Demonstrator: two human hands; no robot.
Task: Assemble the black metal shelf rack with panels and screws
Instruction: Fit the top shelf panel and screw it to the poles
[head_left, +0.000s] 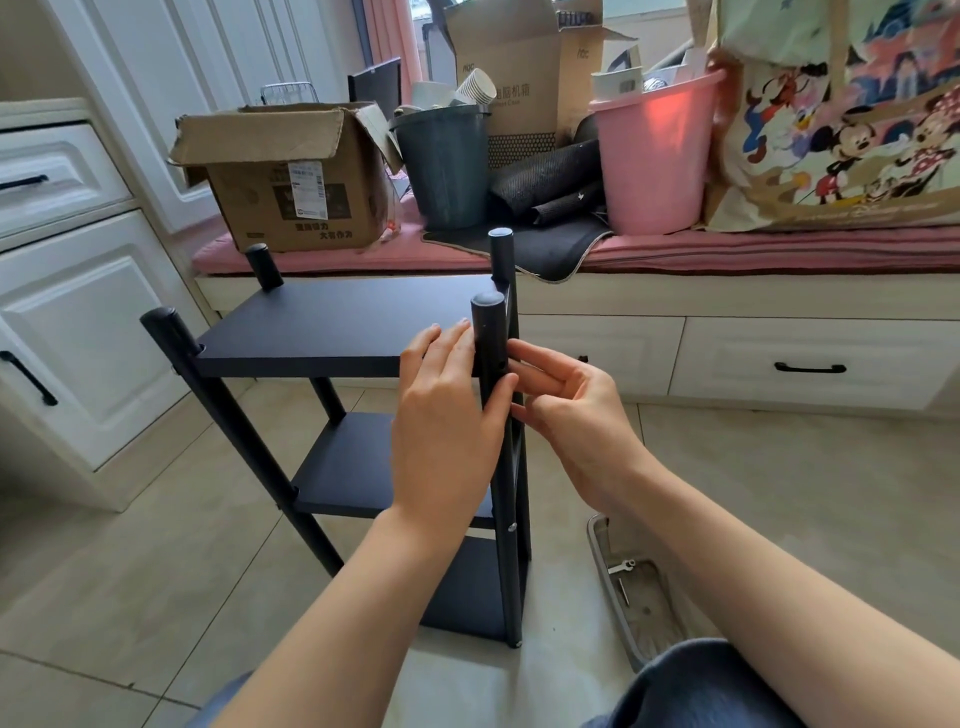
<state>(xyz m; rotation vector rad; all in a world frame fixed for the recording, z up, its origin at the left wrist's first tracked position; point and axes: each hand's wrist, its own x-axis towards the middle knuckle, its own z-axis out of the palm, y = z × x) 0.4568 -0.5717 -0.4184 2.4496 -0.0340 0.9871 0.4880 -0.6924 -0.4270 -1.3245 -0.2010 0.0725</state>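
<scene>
Standing at frame centre on the tiled floor (779, 493): black shelf rack (337, 332). Left hand (447, 415) lying flat, fingers straight, against top panel and front right post (491, 364). Right hand (566, 400) curling, fingertips pinching at the post; pinched item too small to tell.

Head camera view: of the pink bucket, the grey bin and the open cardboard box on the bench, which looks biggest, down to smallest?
1. Cardboard box, widest by far.
2. and 3. Pink bucket and grey bin look close; the bucket seems slightly larger, though a bag hides its right edge.
</scene>
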